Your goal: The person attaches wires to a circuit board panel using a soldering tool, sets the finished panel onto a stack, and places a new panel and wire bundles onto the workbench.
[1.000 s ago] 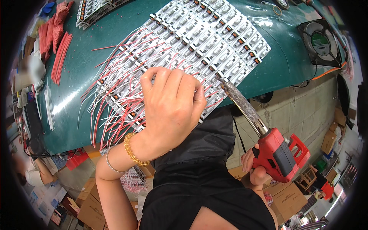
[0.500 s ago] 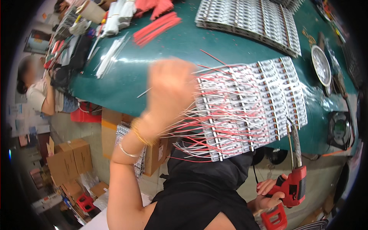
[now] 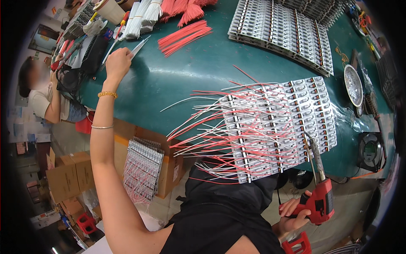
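Observation:
At the far left of the table my left hand (image 3: 117,64) is closed around a small bunch of white wires (image 3: 140,45). Held low on the right, a red soldering gun (image 3: 325,203) rests in the grip of my right hand (image 3: 297,213). Its long metal tip reaches up to the panel of circuit boards (image 3: 314,111) on the table's near edge; whether it touches cannot be told. Many red and white wires (image 3: 203,144) stick out from the panel's left part and hang past the edge.
Red wires (image 3: 185,37) and bundled white wires (image 3: 139,17) lie at the back. A stack of board panels (image 3: 281,36) stands back right, near a metal dish (image 3: 353,84). More wired panels (image 3: 144,169) lean by cardboard boxes below. At the left is another person (image 3: 44,95).
My left hand has swung from the panel's wires to the far left and closed on the loose white wires. The soldering gun has shifted slightly left in my right hand.

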The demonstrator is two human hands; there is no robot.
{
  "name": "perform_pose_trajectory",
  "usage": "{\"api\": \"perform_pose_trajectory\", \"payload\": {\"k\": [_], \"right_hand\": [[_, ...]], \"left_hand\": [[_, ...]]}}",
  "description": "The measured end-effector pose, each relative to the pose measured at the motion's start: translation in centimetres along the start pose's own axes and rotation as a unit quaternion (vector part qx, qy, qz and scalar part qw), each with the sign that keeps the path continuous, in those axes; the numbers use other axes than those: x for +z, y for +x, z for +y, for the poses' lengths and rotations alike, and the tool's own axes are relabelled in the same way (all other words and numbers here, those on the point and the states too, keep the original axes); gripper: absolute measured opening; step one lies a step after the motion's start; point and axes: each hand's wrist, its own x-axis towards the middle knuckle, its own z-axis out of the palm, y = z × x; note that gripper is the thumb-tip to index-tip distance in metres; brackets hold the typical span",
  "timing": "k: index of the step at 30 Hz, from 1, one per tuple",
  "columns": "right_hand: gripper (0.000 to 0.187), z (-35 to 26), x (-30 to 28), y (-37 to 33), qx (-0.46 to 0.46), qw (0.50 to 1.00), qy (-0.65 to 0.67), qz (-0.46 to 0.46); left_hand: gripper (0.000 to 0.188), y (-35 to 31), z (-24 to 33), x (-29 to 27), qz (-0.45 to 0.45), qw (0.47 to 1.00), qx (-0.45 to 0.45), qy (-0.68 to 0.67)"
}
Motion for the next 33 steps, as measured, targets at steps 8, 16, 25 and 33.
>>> {"api": "perform_pose_trajectory", "payload": {"k": [8,16,25,33], "right_hand": [[0.066,-0.5,-0.5,0.4,-0.002,0.999,-0.006,0.034],[0.066,-0.1,-1.0,0.2,-0.006,0.999,0.019,0.035],[0.066,-0.4,-1.4,0.0,-0.018,0.997,0.024,0.068],[0.068,0.0,-1.9,-0.3,-0.002,0.998,0.046,0.050]], "left_hand": [[0.010,0.2,0.1,-4.2,0.072,0.991,0.097,0.055],[0.008,1.2,8.0,-10.7,-0.047,0.907,0.299,0.293],[0.007,-1.3,7.8,-5.8,-0.127,0.906,0.310,0.258],[0.009,-10.1,20.6,-11.2,-0.090,0.898,0.234,-0.362]]}}
